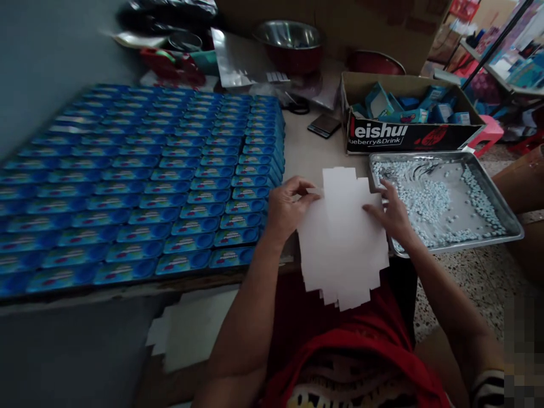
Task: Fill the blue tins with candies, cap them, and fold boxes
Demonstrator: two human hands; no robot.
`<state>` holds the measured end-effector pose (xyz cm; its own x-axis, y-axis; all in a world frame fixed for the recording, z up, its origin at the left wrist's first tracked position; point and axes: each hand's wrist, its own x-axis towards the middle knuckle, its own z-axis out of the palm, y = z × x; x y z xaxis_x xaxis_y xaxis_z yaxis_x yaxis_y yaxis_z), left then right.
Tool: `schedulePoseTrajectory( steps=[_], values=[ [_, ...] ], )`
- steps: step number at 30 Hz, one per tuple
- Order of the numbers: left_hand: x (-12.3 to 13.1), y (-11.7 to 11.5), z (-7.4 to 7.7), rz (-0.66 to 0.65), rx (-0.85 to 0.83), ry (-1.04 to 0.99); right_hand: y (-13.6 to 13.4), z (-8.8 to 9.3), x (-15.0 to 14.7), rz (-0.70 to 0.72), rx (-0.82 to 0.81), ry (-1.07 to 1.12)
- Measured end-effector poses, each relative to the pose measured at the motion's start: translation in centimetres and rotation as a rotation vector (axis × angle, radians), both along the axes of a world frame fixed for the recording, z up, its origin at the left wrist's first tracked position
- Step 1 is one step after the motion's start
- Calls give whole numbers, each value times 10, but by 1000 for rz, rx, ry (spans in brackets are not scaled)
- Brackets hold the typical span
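Note:
White die-cut card sheets lie in front of me, partly over the table edge and my lap, their notched edges slightly fanned. My left hand pinches a flap at their upper left between thumb and fingers. On the right side, my right hand has its fingers spread, with the thumb at the sheets' upper right edge. To the left stand rows of blue packs, packed closely. A metal tray of small pale blue pellets is just right of my right hand.
Behind the tray is an open carton of blue boxes. A small scale, black scissors and a metal bowl stand farther back. More white card lies below the table at left. A person's bare leg shows at right.

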<state>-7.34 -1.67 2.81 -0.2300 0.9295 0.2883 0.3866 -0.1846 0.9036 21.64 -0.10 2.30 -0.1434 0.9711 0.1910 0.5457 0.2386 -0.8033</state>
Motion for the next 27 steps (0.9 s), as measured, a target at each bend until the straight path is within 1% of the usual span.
schedulePoseTrajectory(
  steps=[2,4,6,7,9,11,12,14,15,17,18,19,21,22,24,26,27],
  values=[
    [-9,-17,21,-20,-63,-216,6,10,0,61,-318,336],
    [-10,-35,33,-89,-192,-429,6,17,1,107,-619,579],
    [-2,-55,33,-158,-270,-619,-1,19,2,93,-807,698],
    [5,-64,30,-173,-283,-693,-5,19,3,64,-851,727],
    [22,-80,19,-176,-294,-768,-15,17,4,-15,-874,750],
    [35,-89,5,-166,-308,-763,-22,14,4,-90,-839,726],
    [39,-89,-1,-154,-317,-750,-24,12,4,-111,-795,694],
    [41,-83,-14,-122,-348,-737,-22,6,1,-105,-638,570],
    [40,-76,-20,-109,-374,-727,-20,2,-1,-78,-517,469],
    [35,-61,-32,-100,-423,-674,-11,-7,-10,-1,-261,187],
    [32,-53,-37,-97,-439,-621,-7,-12,-16,43,-164,17],
    [30,-46,-42,-87,-451,-548,-3,-17,-22,93,-100,-160],
    [26,-37,-52,-71,-463,-392,2,-25,-37,208,-51,-486],
    [26,-34,-56,-82,-461,-355,3,-27,-44,264,-39,-620],
    [25,-32,-62,-143,-433,-406,3,-27,-57,357,-1,-811],
    [25,-34,-67,-192,-385,-523,1,-23,-66,401,28,-908],
    [25,-35,-69,-188,-357,-550,-1,-21,-70,409,33,-930]
  ],
)
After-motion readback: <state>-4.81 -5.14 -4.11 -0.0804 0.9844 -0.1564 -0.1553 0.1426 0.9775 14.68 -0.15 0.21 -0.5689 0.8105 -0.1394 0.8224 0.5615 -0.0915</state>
